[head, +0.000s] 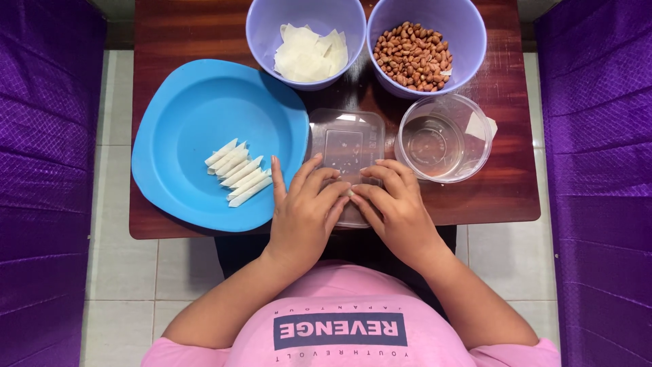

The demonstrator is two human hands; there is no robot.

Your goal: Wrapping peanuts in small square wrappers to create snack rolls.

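Nearest the camera, the left hand and the right hand are meeting fingertip to fingertip over the near end of a clear rectangular tray, which is lying flat on the dark wooden table right at its near edge. Both hands are curling inward and seem to be pinching or rolling something small between them, but whatever it is is hiding under the fingers, so I cannot tell what either hand is actually gripping, nor which way that piece is pointing. The tray itself is running its long axis away from the person, toward the bowls. Just left of the left hand, a blue plate is holding a row of finished white rolls; they are lying side by side, each with its long axis slanting from near-left up to far-right. Judging from that, several rolls are already done and one more appears to be in the making. Right of the tray, a clear round container is holding what looks like water. Farthest off, a lavender bowl is still carrying a stack of white wrapper sheets, and a second lavender bowl is sitting heaped with peanuts, so plenty of material seems to be left.
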